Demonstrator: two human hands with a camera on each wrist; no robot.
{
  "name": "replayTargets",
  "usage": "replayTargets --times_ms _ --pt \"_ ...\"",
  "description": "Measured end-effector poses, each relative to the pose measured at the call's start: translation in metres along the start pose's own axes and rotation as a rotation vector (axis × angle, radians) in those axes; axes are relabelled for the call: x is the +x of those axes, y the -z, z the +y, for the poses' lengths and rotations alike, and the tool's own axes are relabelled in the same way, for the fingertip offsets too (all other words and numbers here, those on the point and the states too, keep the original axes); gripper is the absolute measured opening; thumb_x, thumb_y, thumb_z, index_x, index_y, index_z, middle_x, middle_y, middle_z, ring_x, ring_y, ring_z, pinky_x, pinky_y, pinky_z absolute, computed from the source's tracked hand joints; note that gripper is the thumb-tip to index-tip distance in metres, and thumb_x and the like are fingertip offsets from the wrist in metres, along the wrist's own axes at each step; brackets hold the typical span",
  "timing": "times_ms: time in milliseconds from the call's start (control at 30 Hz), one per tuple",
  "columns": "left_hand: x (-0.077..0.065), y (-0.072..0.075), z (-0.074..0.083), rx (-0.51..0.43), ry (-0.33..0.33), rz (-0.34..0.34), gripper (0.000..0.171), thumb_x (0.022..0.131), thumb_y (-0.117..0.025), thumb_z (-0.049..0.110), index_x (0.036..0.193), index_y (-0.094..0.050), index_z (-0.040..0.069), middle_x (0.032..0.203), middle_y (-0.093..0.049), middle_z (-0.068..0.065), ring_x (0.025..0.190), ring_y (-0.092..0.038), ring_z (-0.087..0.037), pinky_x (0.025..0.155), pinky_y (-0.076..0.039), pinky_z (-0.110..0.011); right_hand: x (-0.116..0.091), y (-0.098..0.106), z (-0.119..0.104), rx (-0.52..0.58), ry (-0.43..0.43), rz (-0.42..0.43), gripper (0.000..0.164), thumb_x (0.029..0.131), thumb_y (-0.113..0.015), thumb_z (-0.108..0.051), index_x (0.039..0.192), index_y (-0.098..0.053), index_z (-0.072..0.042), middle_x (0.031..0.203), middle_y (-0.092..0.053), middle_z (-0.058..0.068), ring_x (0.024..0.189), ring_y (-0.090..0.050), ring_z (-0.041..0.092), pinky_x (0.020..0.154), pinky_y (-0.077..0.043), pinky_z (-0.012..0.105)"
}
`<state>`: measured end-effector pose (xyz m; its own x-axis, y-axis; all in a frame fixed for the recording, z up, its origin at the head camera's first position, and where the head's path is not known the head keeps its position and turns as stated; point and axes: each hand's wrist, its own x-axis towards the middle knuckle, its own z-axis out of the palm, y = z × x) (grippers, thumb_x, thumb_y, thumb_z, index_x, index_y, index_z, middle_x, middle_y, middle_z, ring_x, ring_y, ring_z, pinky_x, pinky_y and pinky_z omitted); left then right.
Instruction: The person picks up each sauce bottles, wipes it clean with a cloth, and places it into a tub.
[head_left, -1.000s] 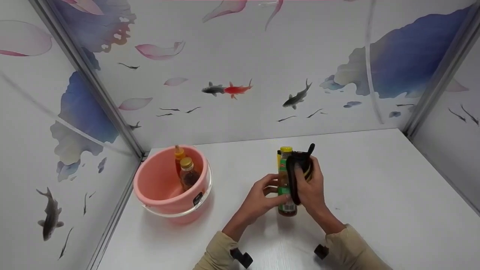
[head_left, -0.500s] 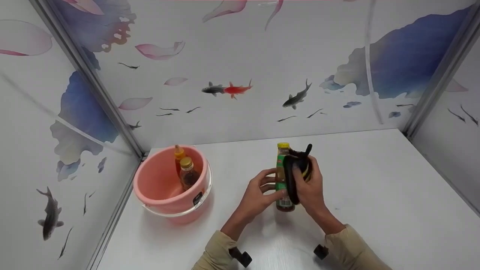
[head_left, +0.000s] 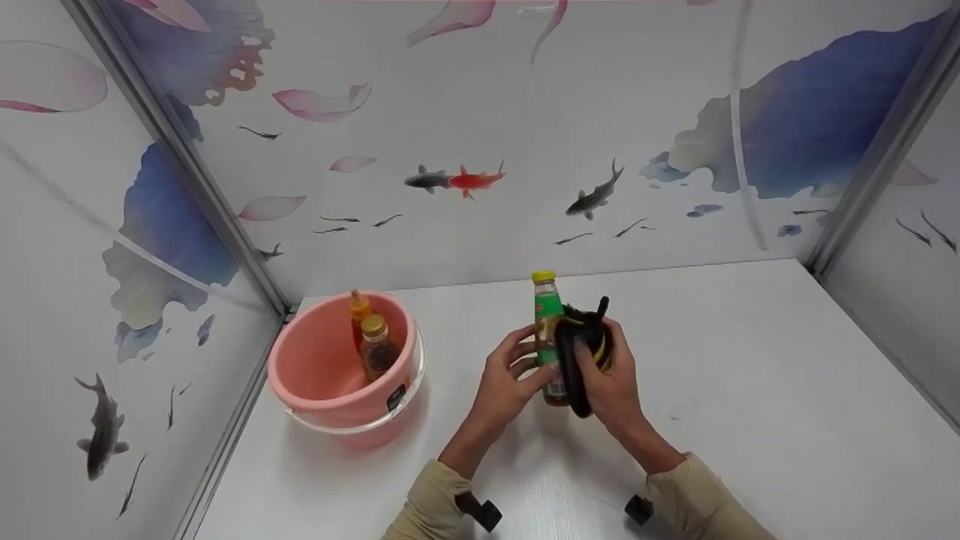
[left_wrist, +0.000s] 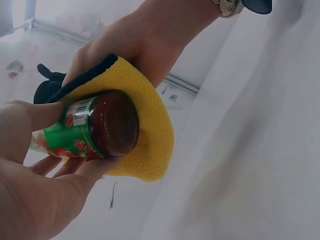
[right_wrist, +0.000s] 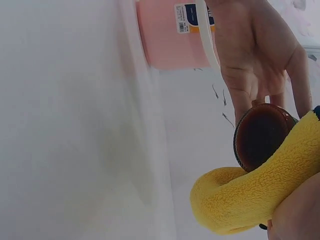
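A glass sauce bottle with a yellow cap and green label is gripped by my left hand, its top leaning slightly left. My right hand holds a black-and-yellow cloth against the bottle's right side. From the left wrist, the cloth's fluffy yellow face curves round the bottle, whose dark base faces the camera. Under the base, the right wrist view shows the yellow cloth touching the bottle, with the left fingers on the other side. Part of the label is hidden by the cloth.
On the left of the white table stands a pink bucket with a white handle. Inside it are a gold-capped bottle and an orange squeeze bottle. Printed white panels enclose the table.
The bottle has moved left and away from me, and its top now leans left. Both hands shifted left with it. The cloth's yellow edge beside the cap has gone from view.
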<state>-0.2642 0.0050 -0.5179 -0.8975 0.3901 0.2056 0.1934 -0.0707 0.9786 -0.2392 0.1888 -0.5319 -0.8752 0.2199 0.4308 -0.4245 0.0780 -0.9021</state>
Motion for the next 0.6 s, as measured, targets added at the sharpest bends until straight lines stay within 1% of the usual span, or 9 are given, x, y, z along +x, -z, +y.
replayTargets --times_ms 167,300,467,600 --pt "0.0010 0.0030 0.0011 -0.049 0.007 0.020 0.067 0.099 -0.082 0.023 0.157 -0.051 0.019 0.145 -0.067 -0.009 0.126 -0.071 -0.025 0.101 -0.062 -0.036 -0.0019 -0.0013 0.0026 0.001 -0.017 -0.020 0.040 0.108 -0.068 -0.017 0.146 -0.057 -0.014 0.129 -0.067 0.004 0.110 -0.066 0.025 0.087 -0.059 0.028" --pt "0.0009 0.0039 0.0018 -0.074 0.022 0.017 0.065 0.099 -0.082 0.024 0.154 -0.050 0.015 0.145 -0.066 -0.010 0.126 -0.070 -0.025 0.100 -0.062 -0.037 -0.0031 -0.0022 0.0034 0.001 -0.025 -0.026 0.040 0.108 -0.068 -0.018 0.146 -0.057 -0.015 0.130 -0.067 0.004 0.111 -0.067 0.025 0.088 -0.060 0.029" --pt "0.0005 0.0029 0.0017 -0.045 0.050 -0.016 0.063 0.099 -0.081 0.027 0.152 -0.050 0.015 0.148 -0.063 -0.010 0.129 -0.068 -0.024 0.101 -0.062 -0.039 -0.0027 -0.0028 0.0035 -0.001 -0.023 -0.017 0.038 0.109 -0.066 -0.016 0.146 -0.056 -0.014 0.132 -0.067 0.004 0.113 -0.066 0.025 0.090 -0.059 0.028" --pt "0.0001 0.0007 0.0013 0.021 0.040 -0.034 0.062 0.098 -0.082 0.032 0.149 -0.050 0.016 0.148 -0.060 -0.008 0.131 -0.066 -0.023 0.106 -0.059 -0.040 -0.0019 -0.0029 0.0038 -0.019 -0.023 -0.006 0.039 0.109 -0.065 -0.013 0.147 -0.056 -0.012 0.134 -0.066 0.004 0.115 -0.066 0.022 0.092 -0.058 0.026"
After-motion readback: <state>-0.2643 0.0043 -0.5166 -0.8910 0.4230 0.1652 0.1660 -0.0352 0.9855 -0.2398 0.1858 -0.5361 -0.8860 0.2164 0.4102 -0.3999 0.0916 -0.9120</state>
